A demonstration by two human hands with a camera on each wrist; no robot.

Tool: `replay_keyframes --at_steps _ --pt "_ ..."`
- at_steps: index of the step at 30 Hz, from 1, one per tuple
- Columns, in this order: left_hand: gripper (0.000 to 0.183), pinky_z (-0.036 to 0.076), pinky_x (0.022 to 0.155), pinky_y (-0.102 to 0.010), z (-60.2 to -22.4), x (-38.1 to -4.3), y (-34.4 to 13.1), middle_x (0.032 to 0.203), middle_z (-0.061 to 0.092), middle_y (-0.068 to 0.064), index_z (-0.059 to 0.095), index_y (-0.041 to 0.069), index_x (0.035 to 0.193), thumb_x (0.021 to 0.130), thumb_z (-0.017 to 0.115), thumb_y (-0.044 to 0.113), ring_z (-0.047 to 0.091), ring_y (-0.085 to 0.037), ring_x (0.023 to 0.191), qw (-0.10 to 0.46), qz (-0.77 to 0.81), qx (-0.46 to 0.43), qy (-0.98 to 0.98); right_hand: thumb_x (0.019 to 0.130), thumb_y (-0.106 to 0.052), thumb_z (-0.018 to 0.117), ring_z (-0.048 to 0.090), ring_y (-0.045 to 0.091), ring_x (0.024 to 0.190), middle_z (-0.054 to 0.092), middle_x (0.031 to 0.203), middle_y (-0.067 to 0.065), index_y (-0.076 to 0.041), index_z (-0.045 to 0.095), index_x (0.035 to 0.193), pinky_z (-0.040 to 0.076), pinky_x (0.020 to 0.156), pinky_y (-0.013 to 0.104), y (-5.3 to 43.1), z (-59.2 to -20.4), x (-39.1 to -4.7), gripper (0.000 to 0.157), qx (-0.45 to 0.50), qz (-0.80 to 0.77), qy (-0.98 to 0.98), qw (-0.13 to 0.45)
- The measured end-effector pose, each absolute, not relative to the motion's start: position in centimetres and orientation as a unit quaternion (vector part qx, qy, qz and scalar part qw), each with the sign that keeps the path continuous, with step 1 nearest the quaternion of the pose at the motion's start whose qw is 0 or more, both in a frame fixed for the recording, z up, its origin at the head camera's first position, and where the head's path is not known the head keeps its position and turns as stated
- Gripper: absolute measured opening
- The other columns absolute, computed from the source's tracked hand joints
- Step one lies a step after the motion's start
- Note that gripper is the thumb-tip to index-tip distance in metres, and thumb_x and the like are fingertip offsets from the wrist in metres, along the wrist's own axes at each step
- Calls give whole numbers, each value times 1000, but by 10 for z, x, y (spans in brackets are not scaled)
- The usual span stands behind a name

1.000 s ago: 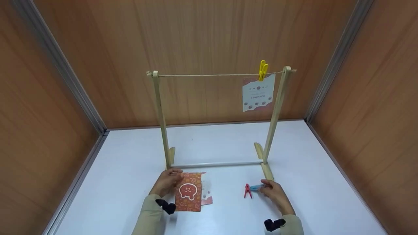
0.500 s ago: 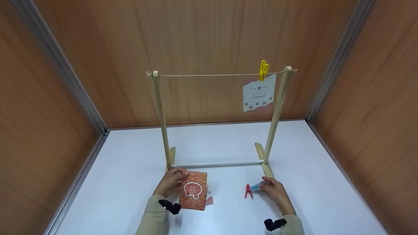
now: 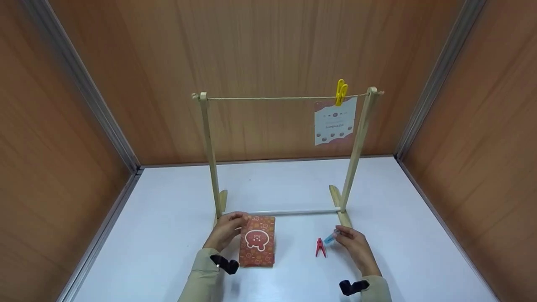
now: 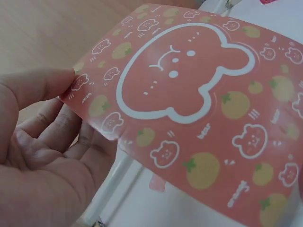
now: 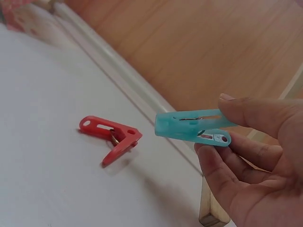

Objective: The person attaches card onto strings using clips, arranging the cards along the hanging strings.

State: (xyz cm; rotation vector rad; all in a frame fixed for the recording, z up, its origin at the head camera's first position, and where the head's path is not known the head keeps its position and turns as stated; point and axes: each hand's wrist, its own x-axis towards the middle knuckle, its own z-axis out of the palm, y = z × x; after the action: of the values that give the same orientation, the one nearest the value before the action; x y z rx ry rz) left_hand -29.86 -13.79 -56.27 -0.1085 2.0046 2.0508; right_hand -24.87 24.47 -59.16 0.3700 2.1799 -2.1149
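My left hand pinches the top left corner of a red card patterned with a white-outlined bear face and small fruits. In the left wrist view the card spreads out from between thumb and fingers, over the table. My right hand holds a blue clothespin by its handle end, between thumb and fingers. Just left of that clothespin, a red clothespin stands on the white table, its legs spread. Another sheet, seen earlier under the red card, is now almost wholly hidden by it.
A wooden frame stands behind the hands, with a string between its posts and a white bar low down. A yellow clothespin clips a white printed card near the right post. Wood-grain walls enclose the table.
My left hand has carried the red card to the right, over the sheet beneath. The blue clothespin has turned in my right hand, its tip now angled downward.
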Motion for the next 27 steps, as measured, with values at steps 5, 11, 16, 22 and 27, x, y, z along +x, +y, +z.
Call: replay_keyframes --at_steps 5,11,16,22,27 --pt "32 52 84 -32 -558 -299 -129 102 63 -6 61 -1 112 91 66 22 61 -17 93 118 713 -23 690 87 -14 70 55 20 111 55 128 17 4 54 130 47 99 35 244 -587 -250 50 112 -679 724 44" --pt "30 52 86 -31 -544 -295 -120 100 66 -6 62 -2 112 92 66 20 63 -15 91 89 716 -10 693 86 -16 72 56 18 109 57 124 13 2 55 130 47 99 32 242 -580 -253 50 106 -669 734 45" --pt "28 53 88 -34 -540 -299 -114 102 68 -8 63 1 112 92 65 20 65 -16 92 57 703 -29 708 86 -19 72 56 19 111 57 125 11 0 56 130 43 105 39 241 -573 -254 51 98 -671 734 46" --pt "26 53 88 -35 -528 -301 -106 100 68 -8 63 -2 111 92 65 16 65 -15 90 30 722 -23 690 86 -15 72 57 17 108 58 120 9 -1 60 125 42 105 38 238 -563 -259 43 79 -678 730 42" --pt "26 54 85 -33 -517 -305 -101 99 68 -7 62 -6 112 92 64 11 64 -12 88 10 736 -19 676 84 -13 73 57 20 109 59 120 11 -4 63 122 41 104 40 236 -553 -265 40 60 -685 725 39"
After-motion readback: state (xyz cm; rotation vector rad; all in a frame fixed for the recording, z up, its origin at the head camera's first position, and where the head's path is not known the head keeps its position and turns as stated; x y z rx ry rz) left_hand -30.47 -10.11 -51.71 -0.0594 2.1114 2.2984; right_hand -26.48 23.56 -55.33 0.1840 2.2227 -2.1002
